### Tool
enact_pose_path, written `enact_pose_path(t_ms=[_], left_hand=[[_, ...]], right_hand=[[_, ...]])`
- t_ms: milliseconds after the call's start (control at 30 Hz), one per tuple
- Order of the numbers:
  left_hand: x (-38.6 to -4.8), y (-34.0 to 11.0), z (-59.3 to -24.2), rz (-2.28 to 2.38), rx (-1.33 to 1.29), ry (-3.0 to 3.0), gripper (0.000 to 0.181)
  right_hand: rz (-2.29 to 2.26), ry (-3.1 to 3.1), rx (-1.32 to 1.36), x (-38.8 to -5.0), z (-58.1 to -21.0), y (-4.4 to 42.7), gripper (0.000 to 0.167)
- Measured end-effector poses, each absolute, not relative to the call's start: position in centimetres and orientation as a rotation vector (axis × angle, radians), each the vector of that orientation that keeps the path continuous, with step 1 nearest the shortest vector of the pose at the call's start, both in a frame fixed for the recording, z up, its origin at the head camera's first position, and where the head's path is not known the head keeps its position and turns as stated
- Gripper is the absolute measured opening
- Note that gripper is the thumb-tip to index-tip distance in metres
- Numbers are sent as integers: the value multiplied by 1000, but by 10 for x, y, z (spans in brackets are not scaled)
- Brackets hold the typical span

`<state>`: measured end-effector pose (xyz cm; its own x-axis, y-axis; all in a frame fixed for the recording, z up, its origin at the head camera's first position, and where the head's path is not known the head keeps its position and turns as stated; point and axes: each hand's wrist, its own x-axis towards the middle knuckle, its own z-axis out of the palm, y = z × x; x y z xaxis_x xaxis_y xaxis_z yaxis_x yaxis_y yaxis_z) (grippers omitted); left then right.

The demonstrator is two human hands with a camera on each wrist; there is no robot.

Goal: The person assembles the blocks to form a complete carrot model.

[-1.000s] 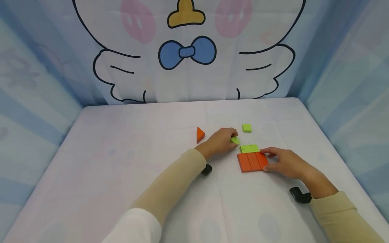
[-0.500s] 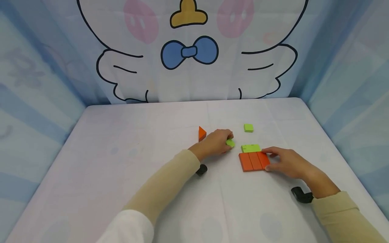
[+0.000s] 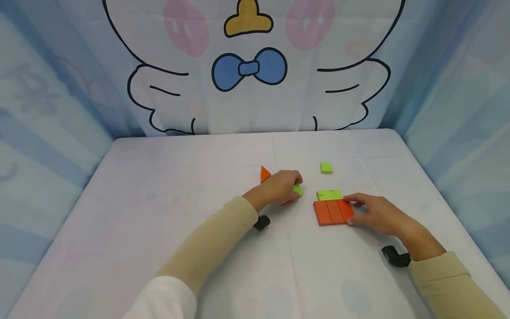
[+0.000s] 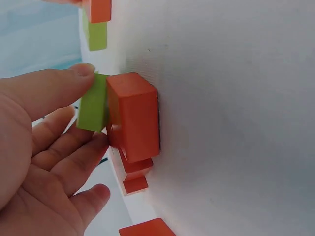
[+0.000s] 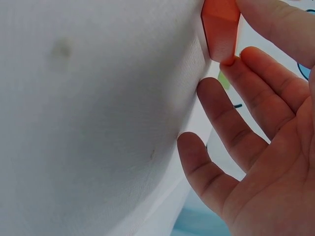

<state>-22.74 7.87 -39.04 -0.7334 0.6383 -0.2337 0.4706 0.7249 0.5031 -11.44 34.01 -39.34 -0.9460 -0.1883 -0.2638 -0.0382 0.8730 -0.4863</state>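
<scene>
My left hand (image 3: 279, 188) pinches a small green block (image 4: 93, 102) between thumb and fingertips. In the left wrist view, the green block sits right against an orange block (image 4: 135, 120) on the table. My right hand (image 3: 376, 213) is at the right side of a row of flat orange blocks (image 3: 330, 212); thumb and forefinger pinch the two ends of the rightmost one. That held orange block (image 5: 220, 32) shows at the top of the right wrist view, with the other fingers spread below. A green block (image 3: 329, 195) borders the row's far side.
A small green block (image 3: 326, 168) lies farther back on the white table (image 3: 139, 212). An orange triangular block (image 3: 264, 173) stands behind the left hand. More orange pieces (image 4: 135, 172) lie beyond the left fingers. Patterned curtains surround the table on its far side and both sides.
My left hand has moved left and slightly nearer, taking the green block along, over toward orange pieces. The right hand stays at the orange row.
</scene>
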Motion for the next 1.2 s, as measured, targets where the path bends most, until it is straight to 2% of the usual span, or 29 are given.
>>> enact_pose_path(t_ms=[200, 533, 1200], left_hand=[[-228, 87, -393, 707, 926, 2524, 41], [-233, 103, -402, 562, 953, 2665, 36], [-226, 110, -400, 441, 939, 2752, 37]], right_hand=[[-696, 2730, -153, -115, -394, 340, 68], [-697, 2736, -175, -115, -392, 340, 66], [-689, 2743, -183, -114, -393, 340, 66]])
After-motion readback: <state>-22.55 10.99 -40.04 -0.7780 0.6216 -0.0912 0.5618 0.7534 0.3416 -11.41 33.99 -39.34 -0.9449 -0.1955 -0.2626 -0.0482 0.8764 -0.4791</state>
